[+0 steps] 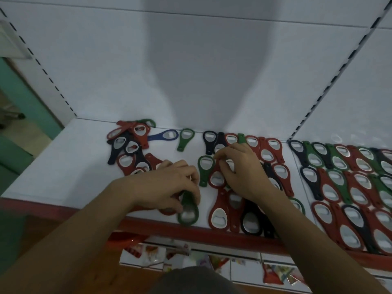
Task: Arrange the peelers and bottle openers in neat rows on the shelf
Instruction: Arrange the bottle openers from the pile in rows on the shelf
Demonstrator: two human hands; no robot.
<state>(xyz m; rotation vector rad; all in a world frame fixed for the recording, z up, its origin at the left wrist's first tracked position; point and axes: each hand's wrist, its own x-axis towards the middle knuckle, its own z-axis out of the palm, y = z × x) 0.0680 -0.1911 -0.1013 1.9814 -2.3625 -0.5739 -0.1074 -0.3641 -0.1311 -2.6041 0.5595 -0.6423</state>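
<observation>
Red, green, black and blue bottle openers lie on a white shelf [63, 166]. A loose heap [129, 149] sits at the back left. Neat alternating rows [343, 187] fill the right side. My left hand [169, 185] grips a green opener [188, 213] near the shelf's front edge. My right hand [239, 168] pinches the narrow end of a red opener [217, 177] in the middle row, beside a green opener [204, 169]. A blue opener [164, 135] and another green one [185, 137] lie singly at the back.
A red strip [212, 232] runs along the shelf's front edge. White back panels with slotted uprights [331, 81] rise behind. Packaged goods [191, 259] hang on the lower level. A green wall [21, 98] stands at the left.
</observation>
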